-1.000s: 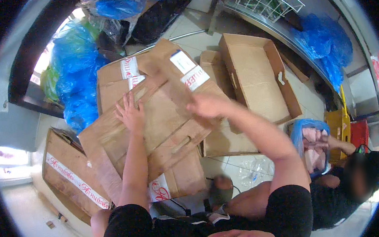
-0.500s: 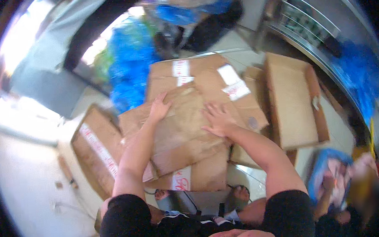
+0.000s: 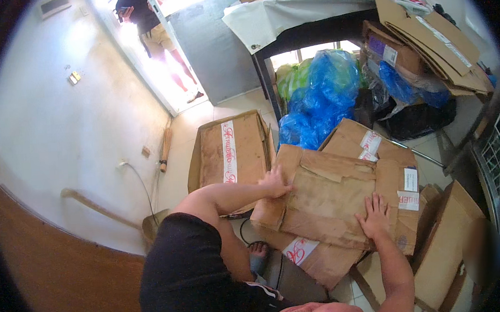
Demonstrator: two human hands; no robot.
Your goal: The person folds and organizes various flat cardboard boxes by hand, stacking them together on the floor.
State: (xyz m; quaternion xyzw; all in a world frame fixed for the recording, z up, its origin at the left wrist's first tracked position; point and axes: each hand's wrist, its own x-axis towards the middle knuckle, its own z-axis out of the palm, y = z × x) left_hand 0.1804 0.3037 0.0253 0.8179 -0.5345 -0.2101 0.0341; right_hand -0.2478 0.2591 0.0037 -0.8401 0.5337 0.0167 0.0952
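A flattened brown cardboard box (image 3: pixel 334 199) lies in front of me, on top of another flattened box (image 3: pixel 319 260) with printed white tape. My left hand (image 3: pixel 275 182) rests on the left part of the upper sheet, palm down with its fingers apart. Farther right, my right hand (image 3: pixel 374 216) presses flat on the same sheet, fingers spread and pointing away from me. Neither hand grips anything. Behind the upper sheet, another piece of taped cardboard (image 3: pixel 349 135) sticks out.
Left of the stack stands a taped cardboard box (image 3: pixel 249 150); an open box (image 3: pixel 447 247) leans at right. Blue plastic bags (image 3: pixel 320 94) lie beneath a covered table (image 3: pixel 298 13). A broom (image 3: pixel 165 147) lies along the wall. Someone (image 3: pixel 154 33) stands in the doorway.
The view has swung left, bringing the doorway and the person there into sight. Both hands are still on the cardboard; the left one now lies nearer the sheet's left edge.
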